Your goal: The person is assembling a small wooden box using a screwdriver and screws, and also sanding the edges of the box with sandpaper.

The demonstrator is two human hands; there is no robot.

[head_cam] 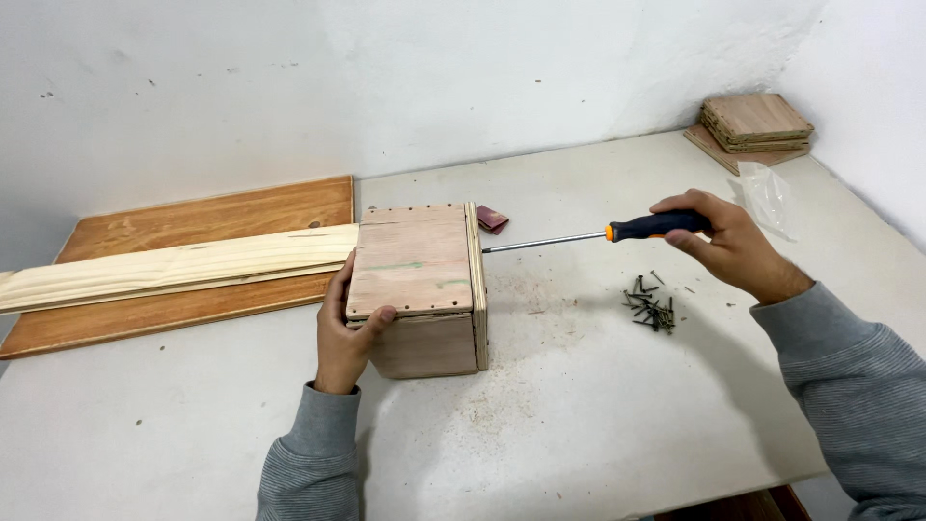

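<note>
1. The plywood box (417,280) sits on the white worktop (579,405), near its middle, with its left side against the end of a pale wooden plank (174,265) that lies on a darker brown board (193,217).
2. The left hand (345,328) is clamped on the box's near left corner, thumb on the top panel and fingers down the side.
3. The right hand (723,246) is closed around the black and orange handle of a screwdriver (598,234), held level; its steel tip meets the box's right-hand panel near the top edge.
4. The box looks stiff and fairly light, with rough, non-slippery faces; I judge it best braced by a corner or flat wall, away from the rows of screw heads along its edges.
5. A loose heap of dark screws (651,304) lies just below the right hand.
6. A stack of plywood squares (755,123) and a clear plastic bag (770,198) sit in the far right corner.
</note>
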